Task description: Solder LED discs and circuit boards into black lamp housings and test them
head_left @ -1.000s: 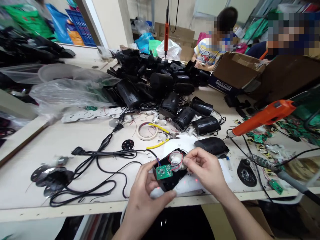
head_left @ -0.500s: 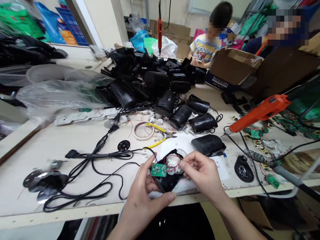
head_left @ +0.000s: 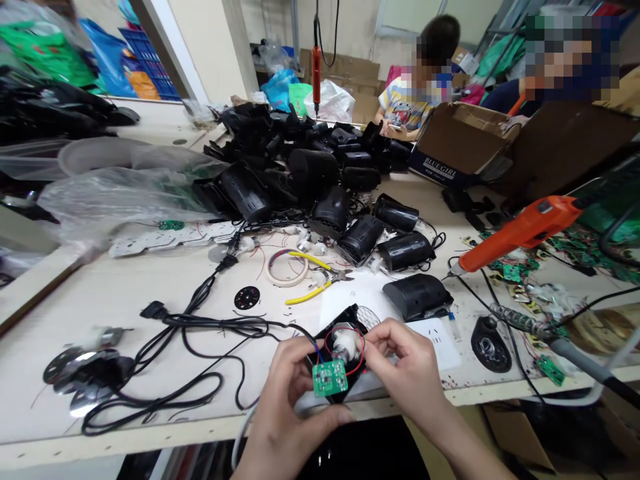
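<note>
My left hand grips a black plastic housing from its left side, with the thumb along the near edge. A green circuit board lies over the housing's near part, close to my left fingers. Inside the housing sits a white round motor part, with a thin red wire looping around it. My right hand is closed in a pinch at the housing's right side, beside the wire loop; what its fingertips hold is hidden. A black power cord runs into the housing at the left.
Yellow-handled cutters and a tape roll lie beyond the housing. Black casings pile up farther back. An orange electric screwdriver stands at right near circuit boards; another hangs above. A person sits behind the table.
The circuit board has shifted toward me and slightly right, showing more of the white motor part. The housing has tilted a little. Both hands keep their places around it.
</note>
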`<state>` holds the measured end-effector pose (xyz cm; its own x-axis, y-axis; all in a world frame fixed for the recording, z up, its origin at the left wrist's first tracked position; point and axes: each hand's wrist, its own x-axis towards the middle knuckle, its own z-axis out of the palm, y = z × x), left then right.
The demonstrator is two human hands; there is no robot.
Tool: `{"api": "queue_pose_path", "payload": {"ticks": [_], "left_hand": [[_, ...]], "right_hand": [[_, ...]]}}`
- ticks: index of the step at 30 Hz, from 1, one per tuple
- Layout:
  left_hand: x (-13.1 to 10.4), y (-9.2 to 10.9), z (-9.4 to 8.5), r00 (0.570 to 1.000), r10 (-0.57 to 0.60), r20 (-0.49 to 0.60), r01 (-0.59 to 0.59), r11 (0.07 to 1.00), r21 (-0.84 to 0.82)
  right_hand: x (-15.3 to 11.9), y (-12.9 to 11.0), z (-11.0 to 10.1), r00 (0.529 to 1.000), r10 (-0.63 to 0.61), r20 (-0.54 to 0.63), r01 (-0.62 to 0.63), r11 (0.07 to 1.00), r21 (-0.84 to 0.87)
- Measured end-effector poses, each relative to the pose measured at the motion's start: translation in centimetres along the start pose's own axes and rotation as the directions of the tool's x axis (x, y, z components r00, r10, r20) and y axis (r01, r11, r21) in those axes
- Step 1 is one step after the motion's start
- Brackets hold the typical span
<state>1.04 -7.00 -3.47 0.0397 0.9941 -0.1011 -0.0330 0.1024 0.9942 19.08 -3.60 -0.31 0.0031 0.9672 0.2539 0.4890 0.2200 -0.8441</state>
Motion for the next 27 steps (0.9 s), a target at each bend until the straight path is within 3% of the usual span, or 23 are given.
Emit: {"api": "queue_pose_path", "payload": {"ticks": [6, 14, 27], "left_hand": [[-0.23, -0.37, 0.7, 0.997, -0.017, -0.073, 0.013, 0.998, -0.054], [-0.4, -0.1, 1.03, 0.996, -0.021, -0.082, 0.017, 0.998, -0.059], [-0.28, -0.53, 0.68, 0.999, 0.039, -0.013, -0.038, 0.996, 0.082]], "right_hand": [[-0.29, 0.03, 0.24, 0.997, -0.058, -0.056, 0.056, 0.998, -0.036], [-0.82, 0.49, 0.31, 0.997, -0.009, -0.079, 0.006, 0.999, -0.039], [-0.39, 0.21, 0.24, 0.998, -0.05, -0.046, 0.047, 0.997, -0.066]]}}
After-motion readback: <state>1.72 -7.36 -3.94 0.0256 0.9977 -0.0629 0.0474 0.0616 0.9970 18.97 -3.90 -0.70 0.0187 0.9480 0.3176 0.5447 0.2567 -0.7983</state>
